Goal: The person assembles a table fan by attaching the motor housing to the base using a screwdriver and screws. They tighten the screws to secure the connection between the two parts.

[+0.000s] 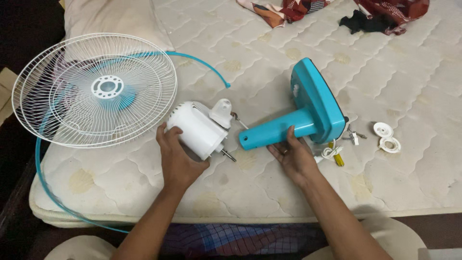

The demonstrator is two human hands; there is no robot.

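Observation:
A table fan lies taken apart on a quilted mattress (394,86). My left hand (175,156) grips the white motor housing (199,127), whose metal shaft points toward the lower right. My right hand (293,156) holds the neck of the turquoise stand and base (308,113), which lies on its side with the hollow neck end facing the motor. The two parts are a short gap apart.
White wire fan grilles (94,89) lie at the left with a thin blue rim ring (38,163) curving off the mattress edge. Two white plastic nuts (387,137), screws, a yellow screwdriver (337,156) and a white cord lie right of the base. Clothes (380,12) lie at the back.

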